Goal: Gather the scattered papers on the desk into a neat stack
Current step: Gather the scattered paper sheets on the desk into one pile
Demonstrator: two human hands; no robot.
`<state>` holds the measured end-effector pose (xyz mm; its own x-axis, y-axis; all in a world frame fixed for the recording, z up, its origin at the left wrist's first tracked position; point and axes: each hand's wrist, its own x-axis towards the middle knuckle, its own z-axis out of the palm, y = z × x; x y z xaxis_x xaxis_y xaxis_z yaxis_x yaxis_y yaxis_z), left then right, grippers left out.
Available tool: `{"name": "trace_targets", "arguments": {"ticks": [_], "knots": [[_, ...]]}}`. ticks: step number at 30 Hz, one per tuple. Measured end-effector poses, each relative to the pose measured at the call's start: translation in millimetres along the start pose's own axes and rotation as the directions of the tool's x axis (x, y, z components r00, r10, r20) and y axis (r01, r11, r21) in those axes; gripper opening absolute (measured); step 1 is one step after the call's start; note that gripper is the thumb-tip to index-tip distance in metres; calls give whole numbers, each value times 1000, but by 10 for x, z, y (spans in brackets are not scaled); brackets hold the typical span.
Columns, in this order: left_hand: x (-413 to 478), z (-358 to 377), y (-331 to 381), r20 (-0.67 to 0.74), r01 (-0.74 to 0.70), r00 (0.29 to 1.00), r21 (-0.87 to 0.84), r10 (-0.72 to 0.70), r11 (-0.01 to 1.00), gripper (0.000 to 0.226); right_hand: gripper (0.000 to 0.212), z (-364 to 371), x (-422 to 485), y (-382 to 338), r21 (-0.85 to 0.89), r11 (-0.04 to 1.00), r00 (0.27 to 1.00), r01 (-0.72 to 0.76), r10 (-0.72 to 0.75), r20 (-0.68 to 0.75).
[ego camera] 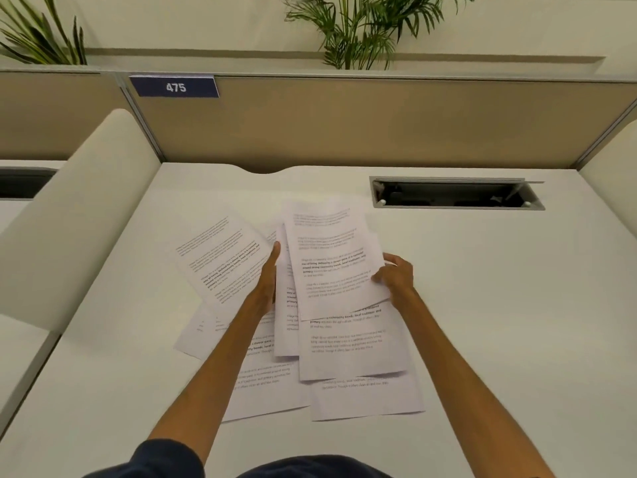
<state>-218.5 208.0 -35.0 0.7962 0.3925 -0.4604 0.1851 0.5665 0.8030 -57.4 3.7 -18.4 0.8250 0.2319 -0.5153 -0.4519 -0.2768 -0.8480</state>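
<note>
Partly hidden: left hand (270, 270) under sheet (220, 260) | right hand (396, 276) grips papers (331, 257)

**An open-plan office cubicle**

A white counter (482, 288) sits boxed in by beige fabric partitions (344, 125), one carrying a dark blue seat label (175, 86) reading 475 (a numbered workstation). A recessed cable hatch (456, 193) is cut into the counter. Printed papers (331, 257) lie spread across it, and potted palm fronds (358, 29) rise behind the divider.
</note>
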Motion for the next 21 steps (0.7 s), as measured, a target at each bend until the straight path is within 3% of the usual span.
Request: {"name": "trace_targets", "arguments": {"ticks": [4,9,13,15,17,21], "knots": [[88,-83,-150,-149,17,989,258,23,966,61,53,184,-4,235,-82,993,996,81,-79,27],[27,-41,-212,-121,-67,987,266,102,962,45,51,231,25,303,-126,978,984,168,-160,75],[-142,53,140,-37,-170,981,300,189,939,46,63,96,19,65,12,993,972,117,-117,203],[-220,95,370,-1,-232,970,321,245,918,45,60,7,-62,-148,73,992,930,106,-125,346],[-307,155,604,29,-300,951,338,309,892,46,53,-61,-194,-384,110,977,875,184,-214,434],[-458,282,925,44,-443,890,310,453,841,55,42,-160,-444,-740,182,924,801,336,-382,461]]}}
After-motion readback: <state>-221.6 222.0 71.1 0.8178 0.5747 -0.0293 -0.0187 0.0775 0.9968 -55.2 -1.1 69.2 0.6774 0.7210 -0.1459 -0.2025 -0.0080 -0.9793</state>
